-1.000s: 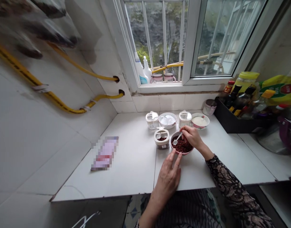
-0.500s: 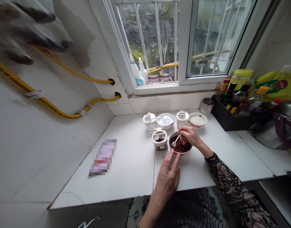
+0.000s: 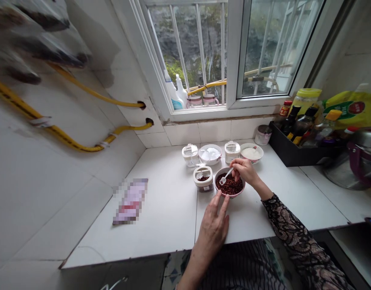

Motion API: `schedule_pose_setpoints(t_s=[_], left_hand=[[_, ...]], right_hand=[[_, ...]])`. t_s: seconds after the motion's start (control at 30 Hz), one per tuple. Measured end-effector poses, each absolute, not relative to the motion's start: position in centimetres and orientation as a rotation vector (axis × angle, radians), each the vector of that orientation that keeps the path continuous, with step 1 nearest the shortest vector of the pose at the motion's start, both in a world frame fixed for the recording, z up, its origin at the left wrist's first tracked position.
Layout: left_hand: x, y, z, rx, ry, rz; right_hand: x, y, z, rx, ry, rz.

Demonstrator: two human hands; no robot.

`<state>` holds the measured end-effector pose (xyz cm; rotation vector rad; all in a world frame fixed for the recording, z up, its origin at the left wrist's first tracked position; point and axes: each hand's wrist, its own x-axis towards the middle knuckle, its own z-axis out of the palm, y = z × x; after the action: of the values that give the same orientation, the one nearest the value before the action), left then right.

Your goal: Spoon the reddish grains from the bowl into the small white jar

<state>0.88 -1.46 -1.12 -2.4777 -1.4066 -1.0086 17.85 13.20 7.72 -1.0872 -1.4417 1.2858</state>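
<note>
Right now a small white spoon (image 3: 224, 178) is pinched in the fingers of the right hand (image 3: 245, 170). The spoon's scoop end sits over a pink bowl (image 3: 230, 187) full of dark red bits. The bowl stands on the white counter (image 3: 161, 209), near the middle, a little way out from the wall under the window.

The left hand (image 3: 214, 226) lies flat on the counter just in front of the bowl. Its fingers are spread and straight, and two fingertips reach the near edge of the bowl. It holds nothing.

Just to the left of the bowl is a little jar (image 3: 203, 177) with a few dark red bits inside. Behind the bowl, in a row by the wall, are another little jar (image 3: 190, 154), a white bowl (image 3: 210, 153), one more jar (image 3: 232, 150) and a bowl of white powder (image 3: 251, 152).

Far to the right is a black box (image 3: 297, 155) holding bottles. On the left side of the counter lies a flat pink packet (image 3: 131, 200).
</note>
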Motion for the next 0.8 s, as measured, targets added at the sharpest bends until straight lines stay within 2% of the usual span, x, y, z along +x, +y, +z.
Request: schedule_pose_setpoints(t_s=[0.27, 0.43, 0.63, 0.8], left_hand=[[1.0, -1.3, -1.5, -2.455, -1.387, -1.017], [0.9, -1.2, -1.5, -2.464, -1.378, -1.034], [0.9, -1.3, -1.5, -2.464, -1.381, -1.058], [0.9, -1.4, -1.2, -2.457, -1.387, -1.033]], right_hand=[[17.5, 13.1, 8.3, -0.952, -1.286, 1.332], [15.3, 11.5, 8.0, -0.853, -1.437, 1.073], [14.4, 9.7, 7.9, -0.737, -1.879, 0.596], [16.2, 10.6, 8.4, -0.831, -1.717, 0.613]])
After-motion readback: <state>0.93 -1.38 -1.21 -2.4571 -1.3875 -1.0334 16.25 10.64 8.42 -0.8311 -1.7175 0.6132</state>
